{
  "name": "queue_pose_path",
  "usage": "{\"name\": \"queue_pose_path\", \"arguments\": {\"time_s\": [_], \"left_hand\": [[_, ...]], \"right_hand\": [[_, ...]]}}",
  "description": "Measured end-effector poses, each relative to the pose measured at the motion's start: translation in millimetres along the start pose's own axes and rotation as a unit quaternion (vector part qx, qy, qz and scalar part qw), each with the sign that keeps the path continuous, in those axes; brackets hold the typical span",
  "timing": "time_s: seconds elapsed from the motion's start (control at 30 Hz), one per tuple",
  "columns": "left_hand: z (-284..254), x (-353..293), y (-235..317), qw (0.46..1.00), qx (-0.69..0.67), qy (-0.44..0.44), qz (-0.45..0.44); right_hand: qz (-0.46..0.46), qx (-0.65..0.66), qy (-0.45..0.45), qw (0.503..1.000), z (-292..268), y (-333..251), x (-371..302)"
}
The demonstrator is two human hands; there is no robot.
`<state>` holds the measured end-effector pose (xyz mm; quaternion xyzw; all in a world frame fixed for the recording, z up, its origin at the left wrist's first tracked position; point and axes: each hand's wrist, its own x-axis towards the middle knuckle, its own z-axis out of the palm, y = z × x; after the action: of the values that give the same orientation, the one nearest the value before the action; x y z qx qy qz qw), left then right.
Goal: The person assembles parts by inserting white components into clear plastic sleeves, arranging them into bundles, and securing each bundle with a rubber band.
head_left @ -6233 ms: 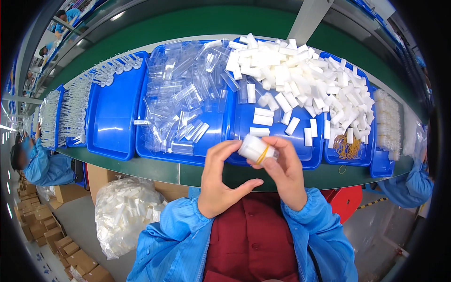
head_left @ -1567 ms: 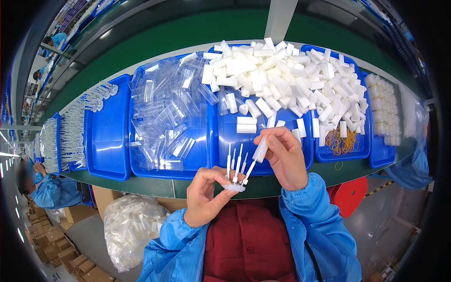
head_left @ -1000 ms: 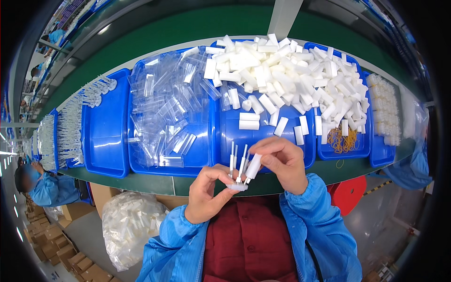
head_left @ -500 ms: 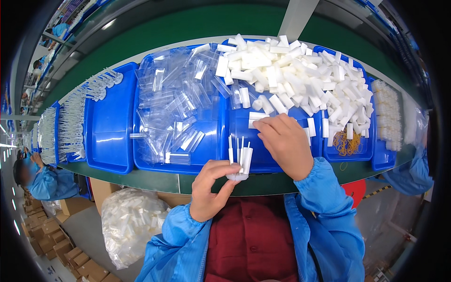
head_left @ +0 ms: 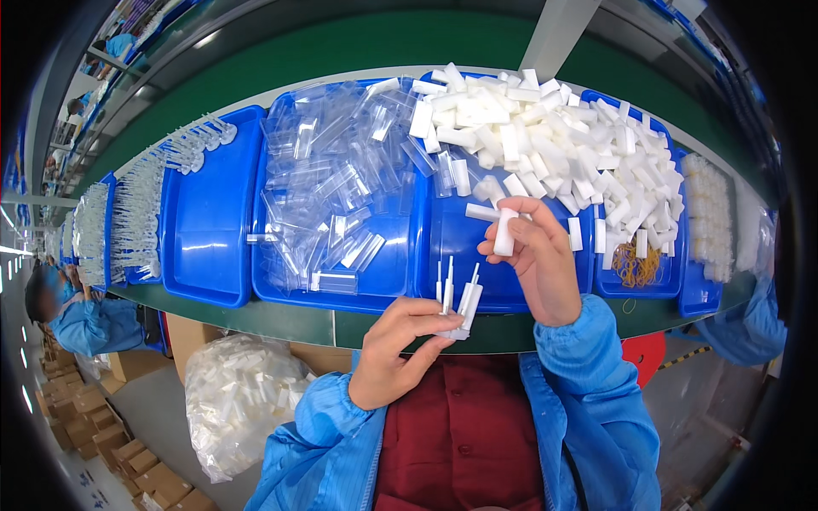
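Observation:
Low in front of my chest, my left hand point(head_left: 404, 345) is closed round a white plastic piece with upright prongs point(head_left: 450, 294); a white foam block point(head_left: 470, 305) sits on its right side. The fingers hide part of its base. My right hand point(head_left: 542, 255) pinches another white foam block point(head_left: 505, 233) between thumb and fingers, above the blue tray. Behind it rises a large heap of white foam blocks point(head_left: 511, 128). One loose block point(head_left: 482, 212) lies just left of my right fingers.
Clear plastic sleeves point(head_left: 328, 183) fill the blue tray to the left. Farther left, pronged white pieces point(head_left: 136, 213) stand in rows beside a blue tray point(head_left: 204, 255). Yellow rubber bands point(head_left: 637, 266) lie at right. Below the bench rests a bag of white pieces point(head_left: 243, 396); a co-worker point(head_left: 85, 315) sits far left.
My right hand has lifted a foam block from the tray and turned, showing its inner side. The pronged piece in my left hand has shifted slightly right and tilted.

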<state>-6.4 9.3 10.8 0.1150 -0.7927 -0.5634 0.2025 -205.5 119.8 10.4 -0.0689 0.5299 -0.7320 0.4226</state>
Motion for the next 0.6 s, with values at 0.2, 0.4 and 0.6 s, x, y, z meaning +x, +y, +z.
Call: {"name": "queue_pose_path", "arguments": {"time_s": [0.2, 0.4, 0.6], "left_hand": [[6, 4, 1, 1.0, -0.017, -0.018, 0.001], [7, 5, 2, 1.0, -0.014, -0.022, 0.003], [12, 4, -1, 1.0, 0.011, 0.005, 0.02]], "right_hand": [[-0.026, -0.052, -0.009, 0.998, 2, 11, -11], [-0.062, -0.069, -0.026, 0.995, -5, 17, -14], [-0.087, -0.087, -0.09, 0.988, -7, 28, -25]]}}
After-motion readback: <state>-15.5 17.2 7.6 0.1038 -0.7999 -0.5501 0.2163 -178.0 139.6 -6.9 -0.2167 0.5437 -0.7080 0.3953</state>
